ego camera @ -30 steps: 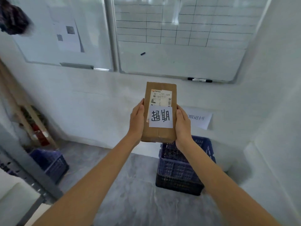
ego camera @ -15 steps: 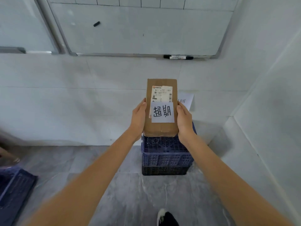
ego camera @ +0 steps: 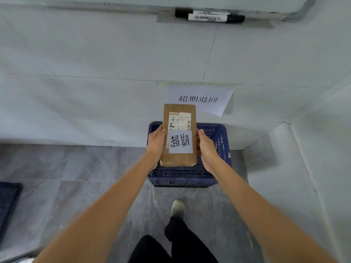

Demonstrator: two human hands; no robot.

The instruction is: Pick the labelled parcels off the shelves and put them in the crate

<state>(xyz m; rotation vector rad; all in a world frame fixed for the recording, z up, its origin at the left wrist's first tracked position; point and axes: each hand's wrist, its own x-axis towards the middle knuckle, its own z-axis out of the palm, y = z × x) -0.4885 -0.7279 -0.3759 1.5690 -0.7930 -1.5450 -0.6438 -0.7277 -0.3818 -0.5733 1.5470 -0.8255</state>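
Grey floor, white wall; both hands (ego camera: 156, 144) (ego camera: 206, 147) outstretched, gripping parcel (ego camera: 179, 158) sides above blue crate (ego camera: 221, 141).

A parcel-handling or storage room. A printed paper sign (ego camera: 201, 99) reading 超期退回 is fixed to the white tiled wall (ego camera: 95, 73) directly above a blue plastic crate (ego camera: 218, 145) on the grey stone-patterned floor (ego camera: 76, 168). Two marker pens (ego camera: 209, 15) rest on a whiteboard ledge (ego camera: 254, 23) overhead.

Matt brown cardboard parcel (ego camera: 178, 156) with white paper labels, perforated blue plastic crate (ego camera: 220, 141), smooth grey stone-look floor (ego camera: 76, 177).
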